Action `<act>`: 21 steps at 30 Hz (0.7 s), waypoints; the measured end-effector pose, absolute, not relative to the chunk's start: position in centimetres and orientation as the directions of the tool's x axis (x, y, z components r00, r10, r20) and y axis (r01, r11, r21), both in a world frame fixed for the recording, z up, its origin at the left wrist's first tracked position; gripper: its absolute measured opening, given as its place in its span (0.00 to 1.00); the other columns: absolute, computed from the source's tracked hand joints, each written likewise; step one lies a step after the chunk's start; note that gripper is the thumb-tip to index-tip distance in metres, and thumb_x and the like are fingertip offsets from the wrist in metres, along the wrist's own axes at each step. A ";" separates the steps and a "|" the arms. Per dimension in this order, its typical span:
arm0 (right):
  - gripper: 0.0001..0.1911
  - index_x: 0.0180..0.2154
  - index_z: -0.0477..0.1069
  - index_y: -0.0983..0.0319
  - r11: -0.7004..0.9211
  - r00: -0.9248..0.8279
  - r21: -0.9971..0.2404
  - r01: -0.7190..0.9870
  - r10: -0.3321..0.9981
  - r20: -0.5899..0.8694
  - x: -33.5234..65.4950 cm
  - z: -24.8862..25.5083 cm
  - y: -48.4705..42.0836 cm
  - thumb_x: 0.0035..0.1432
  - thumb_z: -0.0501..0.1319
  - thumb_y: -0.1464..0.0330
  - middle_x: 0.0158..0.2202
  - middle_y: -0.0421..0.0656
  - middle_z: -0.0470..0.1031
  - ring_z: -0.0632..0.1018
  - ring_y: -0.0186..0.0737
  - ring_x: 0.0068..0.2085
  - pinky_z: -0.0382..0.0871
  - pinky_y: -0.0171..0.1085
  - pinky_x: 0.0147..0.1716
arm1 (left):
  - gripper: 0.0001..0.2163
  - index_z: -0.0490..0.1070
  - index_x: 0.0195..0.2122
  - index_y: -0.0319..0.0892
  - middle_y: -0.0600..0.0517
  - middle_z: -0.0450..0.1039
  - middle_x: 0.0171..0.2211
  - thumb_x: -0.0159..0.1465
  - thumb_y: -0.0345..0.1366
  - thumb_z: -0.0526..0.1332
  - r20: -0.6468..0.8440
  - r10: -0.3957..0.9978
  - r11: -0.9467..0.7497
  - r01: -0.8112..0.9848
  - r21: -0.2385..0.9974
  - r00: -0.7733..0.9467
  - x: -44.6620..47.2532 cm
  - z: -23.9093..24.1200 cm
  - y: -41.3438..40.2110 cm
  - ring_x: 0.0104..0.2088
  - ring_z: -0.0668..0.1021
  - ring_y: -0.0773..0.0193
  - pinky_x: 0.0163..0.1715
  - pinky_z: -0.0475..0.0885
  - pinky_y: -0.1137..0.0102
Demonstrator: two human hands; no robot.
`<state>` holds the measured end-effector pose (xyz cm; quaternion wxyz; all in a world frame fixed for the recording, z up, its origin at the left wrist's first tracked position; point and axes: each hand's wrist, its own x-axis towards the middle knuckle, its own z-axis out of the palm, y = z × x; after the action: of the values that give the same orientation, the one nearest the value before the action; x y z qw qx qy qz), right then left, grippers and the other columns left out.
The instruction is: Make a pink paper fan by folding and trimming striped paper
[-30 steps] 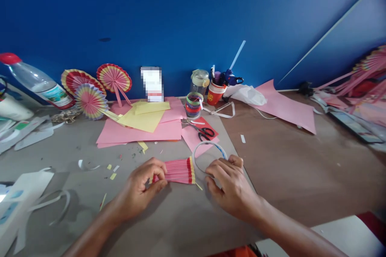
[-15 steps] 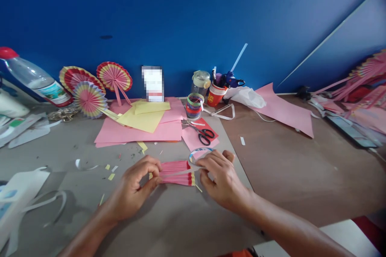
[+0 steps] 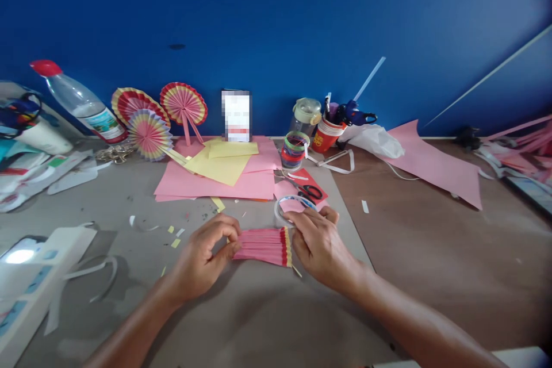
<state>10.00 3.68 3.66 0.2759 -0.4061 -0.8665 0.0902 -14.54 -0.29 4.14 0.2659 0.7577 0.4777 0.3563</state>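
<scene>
A pleated pink paper strip (image 3: 261, 244) with a red and yellow right edge lies across the middle, its folds running left to right. My left hand (image 3: 207, 256) pinches its left end between thumb and fingers, covering that end. Just beyond the right edge, my right hand (image 3: 321, 247) is closed on a tape roll (image 3: 279, 215), a clear ring with a blue-and-white core, partly hidden under the fingers. A thin pale stick (image 3: 296, 271) pokes out by the paper's lower right corner. Black-handled scissors (image 3: 311, 192) rest behind the right hand.
Pink sheets (image 3: 190, 187) and yellow sheets (image 3: 228, 168) lie behind the hands. Folded paper fans (image 3: 183, 104), a bottle (image 3: 92, 112), a phone (image 3: 237, 118), a jar (image 3: 294, 152) and a red cup (image 3: 328, 135) line the blue wall. A white power strip (image 3: 47, 276) sits at left.
The pale tape strip stretched over the pleats between my hands no longer shows. The roll has tipped flatter in my right hand. The whole view has shifted, so things appear farther right.
</scene>
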 end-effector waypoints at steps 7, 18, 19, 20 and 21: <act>0.09 0.35 0.64 0.62 0.632 -0.502 -0.441 0.637 0.775 0.385 10.0 3.6 3.8 0.55 0.49 0.78 0.29 0.39 0.73 0.73 0.37 0.33 0.49 0.42 0.44 | 0.07 0.64 0.30 0.42 0.52 0.69 0.33 0.66 0.30 0.54 0.298 0.904 -0.424 0.558 0.713 0.306 -14.4 3.9 -0.3 0.35 0.73 0.67 0.38 0.67 0.74; 0.10 0.36 0.65 0.61 0.638 -0.476 -0.485 0.599 0.770 0.425 9.9 3.7 3.7 0.54 0.50 0.78 0.28 0.39 0.72 0.71 0.39 0.33 0.49 0.39 0.36 | 0.07 0.64 0.31 0.42 0.52 0.69 0.34 0.66 0.31 0.54 0.290 0.906 -0.419 0.566 0.710 0.307 -14.6 3.7 -0.3 0.36 0.73 0.68 0.39 0.67 0.74; 0.10 0.35 0.65 0.61 0.638 -0.472 -0.488 0.595 0.769 0.430 9.8 3.7 3.7 0.54 0.50 0.78 0.28 0.39 0.72 0.70 0.39 0.33 0.49 0.39 0.36 | 0.06 0.64 0.31 0.42 0.51 0.69 0.34 0.67 0.31 0.53 0.289 0.906 -0.419 0.564 0.712 0.307 -14.6 3.7 -0.3 0.36 0.73 0.68 0.39 0.67 0.74; 0.09 0.35 0.64 0.61 0.639 -0.469 -0.493 0.591 0.769 0.435 9.8 3.8 3.7 0.54 0.51 0.77 0.27 0.39 0.71 0.70 0.39 0.33 0.49 0.39 0.36 | 0.06 0.64 0.31 0.42 0.51 0.69 0.34 0.67 0.31 0.54 0.286 0.908 -0.415 0.563 0.715 0.306 -14.6 3.7 -0.3 0.36 0.73 0.68 0.39 0.67 0.73; 0.08 0.35 0.64 0.61 0.639 -0.467 -0.498 0.586 0.769 0.437 9.8 3.8 3.6 0.54 0.52 0.77 0.28 0.39 0.71 0.70 0.39 0.34 0.50 0.39 0.36 | 0.06 0.64 0.31 0.42 0.51 0.69 0.35 0.67 0.31 0.54 0.282 0.910 -0.411 0.561 0.719 0.305 -14.7 3.7 -0.4 0.36 0.73 0.68 0.39 0.67 0.73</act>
<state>9.77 3.64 3.81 0.3254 -0.4007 -0.8448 0.1406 -14.66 -0.35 3.70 0.2542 0.7668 0.4794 0.3428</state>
